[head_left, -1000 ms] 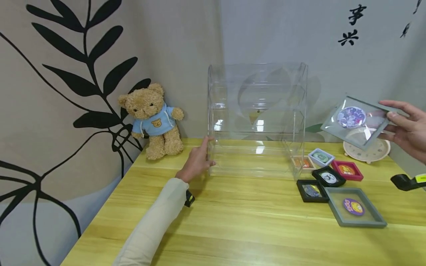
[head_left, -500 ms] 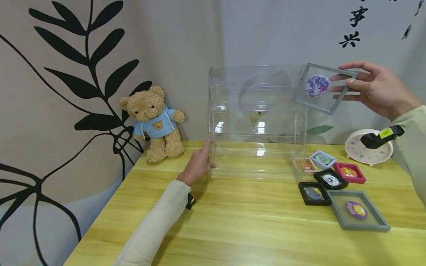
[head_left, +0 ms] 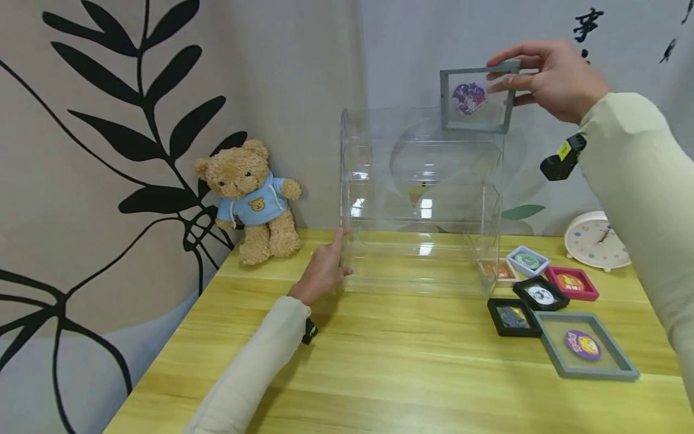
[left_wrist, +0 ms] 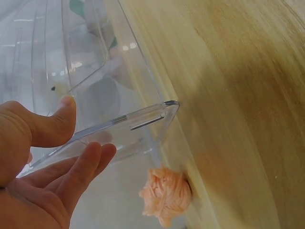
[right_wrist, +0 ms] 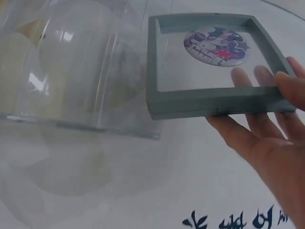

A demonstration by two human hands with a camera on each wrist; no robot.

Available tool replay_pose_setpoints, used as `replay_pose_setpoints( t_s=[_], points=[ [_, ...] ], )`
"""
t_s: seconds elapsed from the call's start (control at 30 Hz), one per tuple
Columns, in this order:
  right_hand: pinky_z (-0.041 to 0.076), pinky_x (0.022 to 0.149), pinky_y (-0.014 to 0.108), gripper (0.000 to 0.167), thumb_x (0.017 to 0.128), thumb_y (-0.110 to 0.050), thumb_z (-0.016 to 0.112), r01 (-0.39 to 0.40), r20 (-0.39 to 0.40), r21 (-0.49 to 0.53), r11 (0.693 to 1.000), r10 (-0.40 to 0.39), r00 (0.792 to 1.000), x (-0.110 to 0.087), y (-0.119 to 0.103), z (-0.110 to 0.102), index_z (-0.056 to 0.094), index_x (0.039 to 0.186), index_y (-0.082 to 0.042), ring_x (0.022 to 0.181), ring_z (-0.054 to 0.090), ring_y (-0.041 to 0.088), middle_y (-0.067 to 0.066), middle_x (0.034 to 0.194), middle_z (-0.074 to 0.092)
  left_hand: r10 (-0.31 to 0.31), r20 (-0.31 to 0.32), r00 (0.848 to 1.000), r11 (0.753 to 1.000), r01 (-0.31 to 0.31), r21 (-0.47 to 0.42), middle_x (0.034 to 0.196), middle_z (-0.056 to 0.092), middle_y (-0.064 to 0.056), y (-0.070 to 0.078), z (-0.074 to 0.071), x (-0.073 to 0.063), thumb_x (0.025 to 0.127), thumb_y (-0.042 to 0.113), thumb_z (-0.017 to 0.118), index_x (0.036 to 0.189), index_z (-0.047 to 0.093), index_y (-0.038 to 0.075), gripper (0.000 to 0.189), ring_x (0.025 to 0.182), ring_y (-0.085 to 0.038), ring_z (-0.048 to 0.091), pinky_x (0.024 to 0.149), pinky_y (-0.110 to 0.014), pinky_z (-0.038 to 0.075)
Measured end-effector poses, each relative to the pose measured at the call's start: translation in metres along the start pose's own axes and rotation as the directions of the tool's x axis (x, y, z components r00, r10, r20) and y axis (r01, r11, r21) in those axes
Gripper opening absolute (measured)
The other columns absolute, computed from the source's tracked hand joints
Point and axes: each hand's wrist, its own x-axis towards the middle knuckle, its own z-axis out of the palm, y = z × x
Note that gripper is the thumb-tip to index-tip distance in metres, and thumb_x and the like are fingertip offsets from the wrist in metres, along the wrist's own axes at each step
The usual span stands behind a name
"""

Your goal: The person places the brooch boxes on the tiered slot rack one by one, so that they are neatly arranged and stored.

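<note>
A clear plastic tiered rack (head_left: 423, 220) stands on the table at the back. My left hand (head_left: 320, 274) grips the edge of its left side panel, thumb (left_wrist: 66, 114) on one face and fingers (left_wrist: 83, 176) on the other in the left wrist view. With my right hand (head_left: 566, 84) I hold a grey-edged see-through display frame (head_left: 477, 128) by its right side. A round purple badge (right_wrist: 217, 46) shows inside that frame. The frame is raised upright at the rack's upper right and overlaps its top in the head view.
A larger-looking grey frame (head_left: 602, 371) lies at front right with small framed badges: two black (head_left: 555, 304), a red one (head_left: 580, 291), a white one (head_left: 542, 265) and a beige one (head_left: 506, 274). Behind them stands a round clock (head_left: 591, 241). A teddy bear (head_left: 255, 202) sits left.
My right hand has carried the grey frame up and leftward from beside the clock to the rack's top right, turning it more upright. The left hand has stayed on the rack.
</note>
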Motion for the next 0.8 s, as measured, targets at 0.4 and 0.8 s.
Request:
replay_pose_setpoints(
  t_s=[0.4,0.8],
  points=[
    [0.045,0.096,0.025,0.039,0.106,-0.01,0.047,-0.002,-0.027,-0.199,0.98,-0.003,1.0,0.028,-0.015,0.041,0.058,0.141,-0.026,0.121,0.053,0.016,0.003,0.138,0.056,0.013,-0.01,1.0,1.0,-0.013,-0.008,0.073,0.062,-0.007,-0.001,0.0,0.0,0.082,0.004,0.081,0.149,0.033,0.023,0.085,0.069,-0.021,0.063,0.071,-0.035,0.059],
    [0.04,0.064,0.02,0.038,0.104,-0.009,0.05,-0.037,-0.053,-0.188,0.982,0.027,0.998,0.035,-0.02,0.057,0.063,0.137,-0.025,0.118,0.052,0.015,0.006,0.143,0.053,0.038,-0.019,0.999,0.999,-0.038,-0.013,0.082,0.068,-0.012,-0.003,-0.002,-0.003,0.08,0.003,0.082,0.148,0.034,0.024,0.085,0.071,-0.023,0.064,0.068,-0.034,0.058]
  ],
)
